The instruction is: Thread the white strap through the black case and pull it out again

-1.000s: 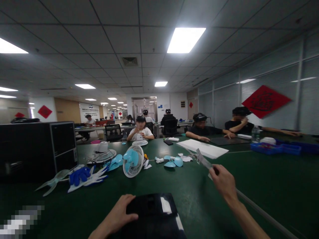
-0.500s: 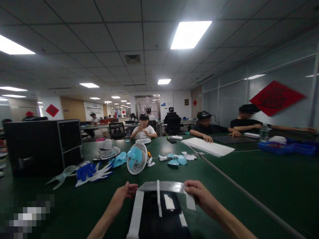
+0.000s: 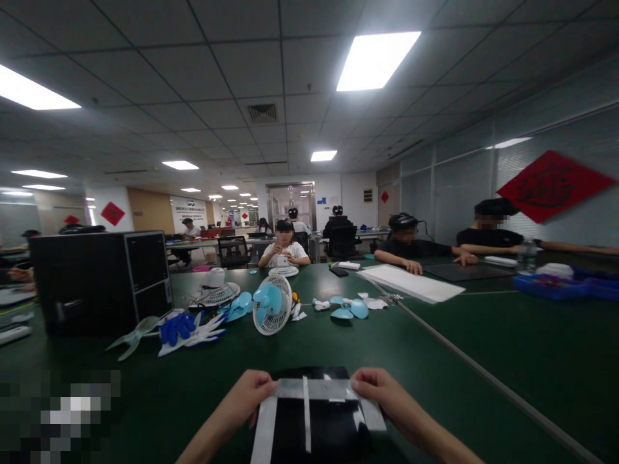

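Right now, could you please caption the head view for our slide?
The left hand and right hand hold a translucent strip over a glossy black object at a green table.

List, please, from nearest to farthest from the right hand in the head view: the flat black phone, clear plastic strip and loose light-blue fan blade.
1. Clear plastic strip, held by the right hand.
2. Light-blue fan blade, ahead, slightly left.
3. Black phone, beyond it.
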Action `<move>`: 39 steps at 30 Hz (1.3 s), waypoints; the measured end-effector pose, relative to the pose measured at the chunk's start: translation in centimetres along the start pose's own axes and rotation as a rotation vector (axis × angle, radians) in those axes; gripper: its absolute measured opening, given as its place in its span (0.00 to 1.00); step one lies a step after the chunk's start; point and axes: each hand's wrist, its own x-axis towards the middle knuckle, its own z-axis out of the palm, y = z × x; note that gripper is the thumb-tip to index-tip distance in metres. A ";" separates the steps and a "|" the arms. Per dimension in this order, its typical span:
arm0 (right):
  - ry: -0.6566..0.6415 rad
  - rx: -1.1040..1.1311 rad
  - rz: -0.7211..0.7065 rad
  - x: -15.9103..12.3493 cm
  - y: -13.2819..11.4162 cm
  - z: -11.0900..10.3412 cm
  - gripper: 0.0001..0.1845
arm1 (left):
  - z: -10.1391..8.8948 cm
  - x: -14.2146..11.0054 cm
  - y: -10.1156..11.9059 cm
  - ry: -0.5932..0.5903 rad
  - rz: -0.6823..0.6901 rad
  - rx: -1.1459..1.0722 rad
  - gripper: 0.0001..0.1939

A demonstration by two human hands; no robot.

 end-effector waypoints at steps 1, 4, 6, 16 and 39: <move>-0.005 -0.012 -0.002 -0.3 0.0 0.1 0.16 | 0.1 -0.2 0.0 -0.015 -0.018 0.026 0.30; -0.017 -0.088 0.005 -1.2 0.3 0.4 0.16 | 0.5 -0.6 -0.6 -0.029 -0.051 0.104 0.31; -0.018 -0.148 -0.014 -1.5 0.7 0.5 0.14 | 0.8 -0.9 -1.3 -0.051 -0.061 0.144 0.30; 0.007 -0.327 -0.058 -1.0 1.8 0.8 0.08 | 1.6 -1.7 -2.4 0.017 0.012 0.308 0.21; 0.141 -0.785 -0.152 -1.1 2.1 1.7 0.09 | 2.0 -0.9 -3.9 0.049 0.011 0.621 0.17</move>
